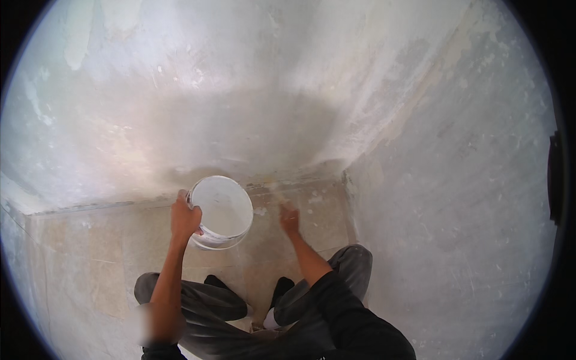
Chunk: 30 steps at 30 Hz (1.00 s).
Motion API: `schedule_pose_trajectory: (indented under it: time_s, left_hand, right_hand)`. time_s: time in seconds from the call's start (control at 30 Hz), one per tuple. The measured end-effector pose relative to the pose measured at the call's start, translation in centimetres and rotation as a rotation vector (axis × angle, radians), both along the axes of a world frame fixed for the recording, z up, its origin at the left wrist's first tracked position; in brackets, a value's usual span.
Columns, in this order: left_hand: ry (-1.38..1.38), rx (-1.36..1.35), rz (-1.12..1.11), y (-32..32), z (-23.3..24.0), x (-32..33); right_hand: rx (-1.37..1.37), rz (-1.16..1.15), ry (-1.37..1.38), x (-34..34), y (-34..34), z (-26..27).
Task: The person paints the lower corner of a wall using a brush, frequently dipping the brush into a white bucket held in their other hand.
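My left hand (186, 216) grips the left rim of a round white plastic bucket (225, 243), which is tilted so that its opening faces me. The bucket's inside is whitish, and its outer wall bears smears. To the right of the bucket, my right hand (289, 218) is above the floor close to the wall's foot, with its fingers curled. A pale, blurred shape (276, 193) extends from its fingers towards the wall; what it is cannot be told.
A patchy, whitish plastered wall (247, 121) rises in front and meets a grey side wall (450, 216) at a corner on the right. The tiled floor (153, 238) has white spots. My bent knees and dark shoes are below the hands.
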<state>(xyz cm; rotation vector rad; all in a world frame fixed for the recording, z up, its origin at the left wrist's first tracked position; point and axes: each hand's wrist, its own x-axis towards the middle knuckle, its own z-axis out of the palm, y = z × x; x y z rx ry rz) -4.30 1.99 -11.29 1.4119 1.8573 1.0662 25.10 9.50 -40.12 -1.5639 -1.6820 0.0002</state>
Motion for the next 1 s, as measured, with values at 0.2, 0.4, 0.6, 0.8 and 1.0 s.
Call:
schedule_pose_trajectory:
  time_s: [0.2,0.4,0.6,0.8,1.0]
  left_hand:
    - [-0.020,-0.035,-0.005,-0.6,0.9,0.0]
    - [-0.015,-0.062,-0.063,-0.1,1.1,0.5]
    - [0.093,-0.105,-0.081,0.2,0.0,-0.4]
    - [0.300,-0.110,-0.128,0.7,-0.8,-0.5]
    - [0.527,-0.126,-0.171,1.4,-2.9,-0.9]
  right_hand:
    - [-0.364,-0.574,0.522,10.5,0.9,6.9]
    - [-0.037,-0.421,0.238,7.9,3.1,4.1]
    - [-0.219,0.000,0.398,-6.1,-0.2,5.7]
    - [-0.260,0.298,0.408,-8.3,-1.2,6.5]
    - [-0.464,0.136,0.282,-0.6,-2.8,12.8]
